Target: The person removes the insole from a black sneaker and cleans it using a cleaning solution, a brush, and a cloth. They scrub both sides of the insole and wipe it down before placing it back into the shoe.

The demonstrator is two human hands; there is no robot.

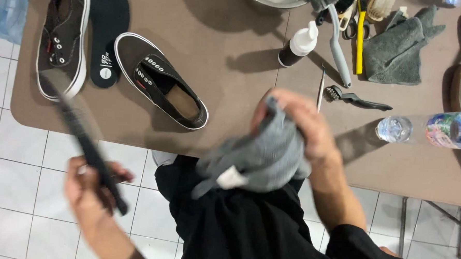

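A: What do you see at the left?

B: The left hand [90, 188] is below the edge of the tabletop [232, 88], over the white tiled floor [20, 187]. Its fingers are clenched around a long dark brush [87, 144], which is blurred and points up toward the table.

A: And on the tabletop there?

B: A dark shoe [63, 37] with a white sole lies at the far left. Just beside it is a black insole [108, 31], and then a second dark shoe [162, 82], turned at an angle.

A: What is in the middle?

B: The right hand [301, 122] is at the near edge of the tabletop. Its fingers are grasping a grey cloth [260, 156], which hangs down over the person's black clothes. A small white piece shows under the cloth; I cannot tell what it is.

A: And to the right?

B: A dark bottle with a white cap [298, 46], a grey brush [339, 46], a small black brush [359, 99], another grey cloth [400, 46], and a plastic water bottle [430, 129] lying on its side.
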